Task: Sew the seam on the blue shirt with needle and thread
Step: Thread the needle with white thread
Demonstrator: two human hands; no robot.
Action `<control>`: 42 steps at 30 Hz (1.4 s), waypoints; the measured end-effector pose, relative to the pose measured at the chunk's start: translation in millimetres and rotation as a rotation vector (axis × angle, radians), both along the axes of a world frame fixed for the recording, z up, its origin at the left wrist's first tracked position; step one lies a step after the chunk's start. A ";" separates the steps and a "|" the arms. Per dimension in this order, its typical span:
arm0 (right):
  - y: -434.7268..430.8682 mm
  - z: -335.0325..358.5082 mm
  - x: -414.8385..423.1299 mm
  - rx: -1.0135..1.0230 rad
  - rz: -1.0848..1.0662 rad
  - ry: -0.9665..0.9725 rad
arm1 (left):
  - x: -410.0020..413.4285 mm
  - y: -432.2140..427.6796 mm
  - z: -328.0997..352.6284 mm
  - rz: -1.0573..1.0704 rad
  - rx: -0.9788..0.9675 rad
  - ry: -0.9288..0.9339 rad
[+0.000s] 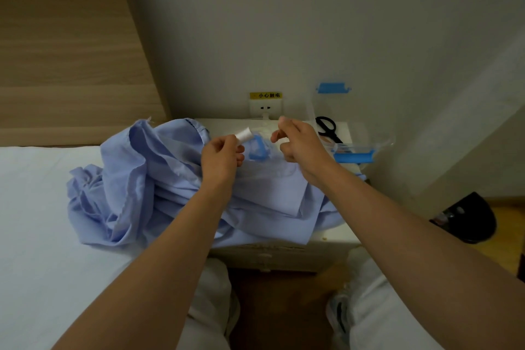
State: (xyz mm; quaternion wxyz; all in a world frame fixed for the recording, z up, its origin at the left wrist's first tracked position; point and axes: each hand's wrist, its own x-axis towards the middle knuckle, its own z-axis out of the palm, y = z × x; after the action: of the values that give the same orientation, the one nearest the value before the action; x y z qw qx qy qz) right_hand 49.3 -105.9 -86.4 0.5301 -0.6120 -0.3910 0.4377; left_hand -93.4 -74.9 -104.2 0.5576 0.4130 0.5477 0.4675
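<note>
The light blue shirt (147,179) lies crumpled across the bed edge and the white nightstand (335,233). My left hand (221,155) grips a white thread spool (245,133) above the shirt. A short way to the right, my right hand (298,140) is raised with thumb and forefinger pinched together; any thread between them is too thin to see. No needle is visible. A small clear packet with a blue insert (257,149) rests on the shirt between my hands.
Black scissors (328,128) lie at the back of the nightstand beside an open clear plastic box with blue clips (355,155). A wall socket (265,108) sits behind. The white bed (42,221) is on the left, a dark bin (471,219) on the floor at right.
</note>
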 end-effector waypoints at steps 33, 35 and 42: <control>-4.2 -2.0 1.4 -0.058 0.036 0.018 | -2.4 -3.7 5.7 -0.286 0.530 0.462; -3.5 -2.0 0.6 -0.058 0.038 -0.010 | -3.7 -3.0 5.8 -0.277 0.529 0.470; 4.8 4.4 -0.4 0.007 0.001 0.107 | -9.3 -0.2 10.2 -0.278 0.579 0.661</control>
State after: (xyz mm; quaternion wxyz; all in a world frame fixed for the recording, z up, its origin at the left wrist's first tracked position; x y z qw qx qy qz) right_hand 48.8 -101.1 -82.1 0.5522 -0.5858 -0.3637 0.4687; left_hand -102.6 -75.1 -94.0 0.2721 0.7482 0.4823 0.3653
